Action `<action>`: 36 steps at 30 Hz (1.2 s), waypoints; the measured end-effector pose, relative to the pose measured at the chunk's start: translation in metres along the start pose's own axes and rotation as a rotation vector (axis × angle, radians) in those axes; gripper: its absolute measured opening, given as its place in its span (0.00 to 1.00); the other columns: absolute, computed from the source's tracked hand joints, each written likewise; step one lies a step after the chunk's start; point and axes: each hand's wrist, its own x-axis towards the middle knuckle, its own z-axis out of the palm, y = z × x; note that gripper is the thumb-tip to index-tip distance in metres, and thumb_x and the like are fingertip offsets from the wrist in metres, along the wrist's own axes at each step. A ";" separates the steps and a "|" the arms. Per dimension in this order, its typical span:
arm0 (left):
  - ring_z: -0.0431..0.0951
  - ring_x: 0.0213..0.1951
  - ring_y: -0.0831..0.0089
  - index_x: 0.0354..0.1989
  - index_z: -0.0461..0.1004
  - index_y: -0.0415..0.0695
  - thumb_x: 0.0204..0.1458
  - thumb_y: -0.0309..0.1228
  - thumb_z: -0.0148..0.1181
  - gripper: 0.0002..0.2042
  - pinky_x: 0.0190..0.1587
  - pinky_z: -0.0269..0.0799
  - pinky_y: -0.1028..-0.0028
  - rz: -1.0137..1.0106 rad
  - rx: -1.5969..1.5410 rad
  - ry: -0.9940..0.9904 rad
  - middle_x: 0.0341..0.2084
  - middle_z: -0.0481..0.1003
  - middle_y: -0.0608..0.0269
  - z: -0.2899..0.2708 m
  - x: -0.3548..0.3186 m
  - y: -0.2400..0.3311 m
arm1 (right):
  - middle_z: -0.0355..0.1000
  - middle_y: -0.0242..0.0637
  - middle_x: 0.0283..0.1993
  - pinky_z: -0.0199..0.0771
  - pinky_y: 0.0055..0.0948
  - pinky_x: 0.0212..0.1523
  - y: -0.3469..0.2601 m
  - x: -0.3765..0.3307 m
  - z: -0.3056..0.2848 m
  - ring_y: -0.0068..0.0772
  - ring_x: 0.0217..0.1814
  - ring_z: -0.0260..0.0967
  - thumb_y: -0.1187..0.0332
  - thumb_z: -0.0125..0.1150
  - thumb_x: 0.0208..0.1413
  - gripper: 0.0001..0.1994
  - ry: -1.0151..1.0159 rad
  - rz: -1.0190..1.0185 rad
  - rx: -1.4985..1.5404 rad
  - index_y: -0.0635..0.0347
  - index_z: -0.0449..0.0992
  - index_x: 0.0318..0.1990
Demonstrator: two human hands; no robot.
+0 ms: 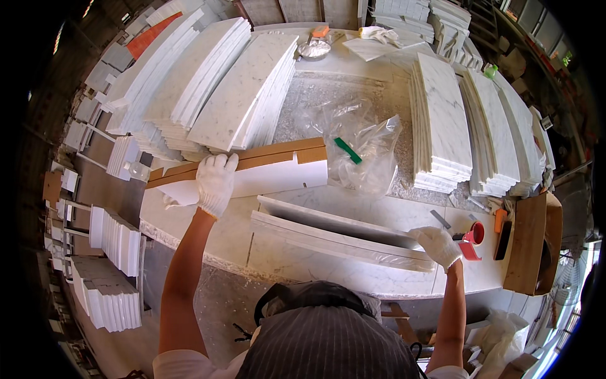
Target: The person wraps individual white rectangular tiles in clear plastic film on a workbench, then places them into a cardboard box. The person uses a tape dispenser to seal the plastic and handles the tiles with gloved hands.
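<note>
My left hand (218, 184), in a white work glove, is closed over the upper edge of a long, narrow cardboard box (271, 167) with brown and white sides. The box lies near the left of the marble-topped table (278, 251). Closer to me, a few long white marble slabs (341, 241) stand on edge, with a gap between the rear one and those in front. My gloved right hand (437, 245) grips the right end of the rear slab; its fingertips are partly hidden. A red tape dispenser (471, 235) rests just right of that hand.
Stacks of marble slabs stand at left (243, 95) and right (445, 120). Between them lies a crumpled clear plastic bag (372, 167) with a green strip (348, 151). At far right are a black brush (503, 240) and an open carton (527, 246). A bowl of white material (314, 49) sits behind.
</note>
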 end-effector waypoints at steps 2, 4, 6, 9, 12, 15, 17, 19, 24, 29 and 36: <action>0.75 0.45 0.62 0.51 0.76 0.47 0.52 0.31 0.56 0.17 0.50 0.71 0.61 -0.006 0.052 0.040 0.39 0.73 0.62 -0.001 0.002 -0.002 | 0.80 0.47 0.43 0.74 0.39 0.50 0.009 -0.001 0.003 0.47 0.45 0.76 0.58 0.56 0.62 0.15 0.048 -0.162 -0.133 0.56 0.85 0.44; 0.74 0.46 0.62 0.53 0.76 0.47 0.52 0.30 0.55 0.18 0.50 0.72 0.61 -0.029 0.091 0.144 0.41 0.73 0.62 -0.008 0.000 -0.006 | 0.81 0.45 0.42 0.74 0.41 0.51 0.012 -0.003 0.004 0.48 0.44 0.76 0.60 0.58 0.61 0.13 0.081 -0.271 -0.194 0.55 0.85 0.42; 0.74 0.47 0.62 0.54 0.76 0.47 0.52 0.29 0.55 0.19 0.51 0.72 0.61 -0.046 0.064 0.150 0.43 0.73 0.62 -0.014 -0.003 -0.006 | 0.81 0.42 0.40 0.72 0.42 0.53 0.010 -0.004 0.006 0.48 0.44 0.76 0.61 0.60 0.59 0.11 0.097 -0.329 -0.182 0.54 0.85 0.40; 0.74 0.47 0.61 0.55 0.75 0.46 0.51 0.26 0.56 0.20 0.52 0.72 0.60 -0.095 0.033 0.236 0.46 0.74 0.62 -0.033 0.003 -0.008 | 0.82 0.41 0.42 0.69 0.44 0.59 0.003 -0.008 0.012 0.48 0.47 0.75 0.58 0.64 0.58 0.12 0.079 -0.329 -0.166 0.52 0.85 0.44; 0.75 0.47 0.60 0.54 0.75 0.46 0.50 0.23 0.57 0.20 0.51 0.73 0.60 -0.139 0.031 0.335 0.47 0.75 0.62 -0.067 0.017 -0.006 | 0.80 0.43 0.49 0.64 0.45 0.67 -0.005 -0.015 0.019 0.47 0.55 0.74 0.60 0.67 0.56 0.20 0.084 -0.401 -0.272 0.55 0.80 0.55; 0.76 0.47 0.59 0.53 0.76 0.46 0.50 0.20 0.58 0.20 0.51 0.73 0.60 -0.138 0.084 0.478 0.47 0.76 0.61 -0.096 0.031 -0.015 | 0.77 0.45 0.55 0.52 0.50 0.75 -0.025 -0.020 0.021 0.48 0.62 0.70 0.52 0.70 0.53 0.30 0.033 -0.392 -0.282 0.54 0.74 0.62; 0.76 0.48 0.59 0.52 0.77 0.46 0.49 0.19 0.58 0.19 0.51 0.73 0.62 -0.116 0.101 0.578 0.46 0.77 0.60 -0.109 0.043 -0.014 | 0.75 0.46 0.58 0.51 0.51 0.75 -0.035 -0.025 0.022 0.49 0.64 0.68 0.46 0.71 0.50 0.35 0.046 -0.388 -0.319 0.54 0.72 0.63; 0.76 0.47 0.59 0.52 0.77 0.46 0.49 0.18 0.58 0.20 0.50 0.73 0.62 -0.099 0.095 0.621 0.46 0.77 0.62 -0.123 0.056 -0.007 | 0.73 0.46 0.60 0.51 0.51 0.75 -0.038 -0.028 0.025 0.49 0.66 0.66 0.42 0.72 0.46 0.39 0.059 -0.370 -0.341 0.54 0.72 0.63; 0.77 0.46 0.62 0.52 0.77 0.48 0.46 0.19 0.60 0.22 0.49 0.74 0.64 0.108 0.001 0.581 0.46 0.77 0.66 -0.151 0.096 0.023 | 0.71 0.43 0.62 0.55 0.50 0.73 -0.017 -0.025 0.041 0.52 0.67 0.63 0.40 0.74 0.40 0.41 0.041 -0.417 -0.364 0.53 0.73 0.61; 0.78 0.45 0.60 0.51 0.78 0.47 0.44 0.18 0.58 0.22 0.48 0.75 0.64 0.365 -0.069 0.538 0.45 0.79 0.63 -0.178 0.135 0.044 | 0.71 0.44 0.60 0.63 0.52 0.66 -0.021 -0.034 0.048 0.56 0.65 0.64 0.41 0.73 0.43 0.37 0.117 -0.333 -0.284 0.48 0.74 0.59; 0.78 0.46 0.59 0.50 0.79 0.48 0.44 0.14 0.56 0.23 0.49 0.76 0.66 0.664 -0.145 0.374 0.45 0.78 0.62 -0.238 0.188 0.043 | 0.75 0.42 0.53 0.77 0.50 0.46 0.000 -0.031 0.061 0.55 0.52 0.73 0.47 0.72 0.48 0.31 0.392 -0.486 -0.274 0.53 0.75 0.56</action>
